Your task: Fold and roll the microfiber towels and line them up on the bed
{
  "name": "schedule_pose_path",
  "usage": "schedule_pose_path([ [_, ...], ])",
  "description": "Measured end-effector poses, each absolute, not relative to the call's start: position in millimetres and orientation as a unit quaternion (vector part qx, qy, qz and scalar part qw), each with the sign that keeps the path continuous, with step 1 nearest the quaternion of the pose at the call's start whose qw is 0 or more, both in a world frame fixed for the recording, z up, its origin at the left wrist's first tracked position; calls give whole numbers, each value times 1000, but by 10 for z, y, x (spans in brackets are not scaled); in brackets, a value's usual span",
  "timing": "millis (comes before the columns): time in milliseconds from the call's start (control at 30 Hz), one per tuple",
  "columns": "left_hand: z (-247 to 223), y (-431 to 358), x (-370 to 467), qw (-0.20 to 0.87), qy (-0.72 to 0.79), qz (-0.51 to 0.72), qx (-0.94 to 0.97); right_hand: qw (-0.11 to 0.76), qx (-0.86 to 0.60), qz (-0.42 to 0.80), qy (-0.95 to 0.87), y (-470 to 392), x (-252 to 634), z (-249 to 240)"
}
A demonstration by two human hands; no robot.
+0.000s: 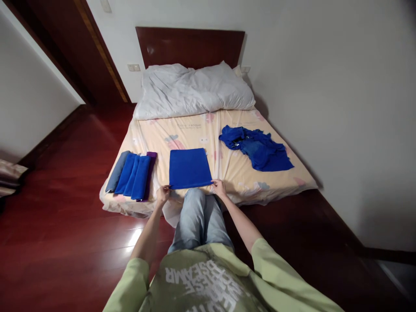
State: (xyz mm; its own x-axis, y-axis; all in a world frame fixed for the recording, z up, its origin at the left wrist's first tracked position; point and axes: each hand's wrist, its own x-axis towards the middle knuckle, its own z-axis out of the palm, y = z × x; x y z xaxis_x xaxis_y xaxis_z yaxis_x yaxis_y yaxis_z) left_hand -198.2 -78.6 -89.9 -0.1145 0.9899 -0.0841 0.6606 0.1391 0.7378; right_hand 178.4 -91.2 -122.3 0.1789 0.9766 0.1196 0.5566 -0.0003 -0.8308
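A blue towel (190, 168) lies flat on the bed in front of my knees, squared off, with a small white tag on its right side. My left hand (163, 193) pinches its near left corner. At the near right corner, the fingers of my right hand (219, 187) are closed on the same towel. The near edge between both hands looks slightly raised or rolled. Left of it lies a row of folded towels: a grey one (118, 171), several blue ones (132, 175) and a purple one (151, 173). A crumpled heap of blue towels (260, 149) lies to the right.
The bed (240, 190) has a pale patterned sheet under a plastic-like cover. A white quilt (195, 89) is bunched against the dark wooden headboard (191, 47). White wall (325, 86) stands close on the right; reddish floor (71, 173) lies to the left.
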Motion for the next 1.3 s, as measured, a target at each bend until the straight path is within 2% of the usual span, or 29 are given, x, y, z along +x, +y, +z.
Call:
schedule_pose_path([
  [333, -998, -549, -2077, 281, 622, 301, 666, 359, -658, 232, -620, -821, 1851, -1320],
  [600, -1238, -347, -2049, 251, 596, 344, 680, 365, -606, 181, -683, -562, 1923, -1301],
  [800, -1378, -330, -2019, 216, 593, 359, 687, 438, -570, 200, -666, -501, 1911, -1392],
  [1300, -1371, -324, -1969, 201, 576, 383, 694, 441, -564, 197, -670, -573, 1926, -1398],
])
